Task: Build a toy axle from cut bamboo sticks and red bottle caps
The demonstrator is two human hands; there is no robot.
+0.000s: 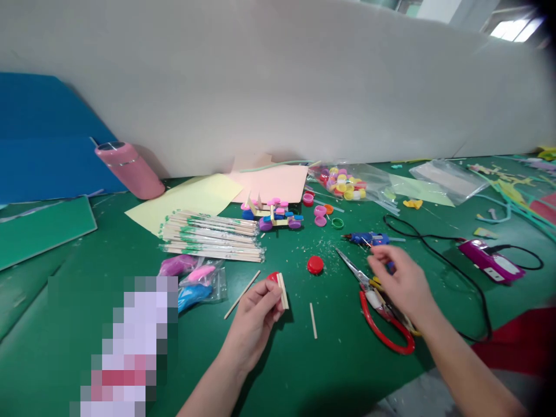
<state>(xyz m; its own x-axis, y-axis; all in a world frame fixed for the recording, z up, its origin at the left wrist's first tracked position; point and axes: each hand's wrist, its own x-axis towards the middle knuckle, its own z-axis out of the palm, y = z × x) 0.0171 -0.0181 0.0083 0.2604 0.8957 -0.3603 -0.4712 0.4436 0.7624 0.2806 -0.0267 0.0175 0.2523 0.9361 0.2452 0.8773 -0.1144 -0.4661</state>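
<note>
My left hand (256, 307) is closed, pinching short wooden sticks (283, 291) side by side, with a red cap (273, 277) showing behind them. My right hand (402, 281) hovers by a blue glue gun (369, 238), its fingers half curled and thumb slightly apart; no held thing shows. Below that hand lie red-handled scissors (384, 324), blades toward the table's middle, partly over another yellow-handled tool. A second red bottle cap (315, 265) rests between my hands. One short stick (313, 320) lies in front of it, and a longer stick (242, 294) is beside my left hand.
Bundled wrapped chopsticks (212, 234), small toy cars (278, 215) and a bag of colourful caps (343, 184) stand farther back. A pink bottle (130, 171) is at left. Bagged coloured clay (195, 284) lies left of my hand. A black cord runs from a purple device (490, 260).
</note>
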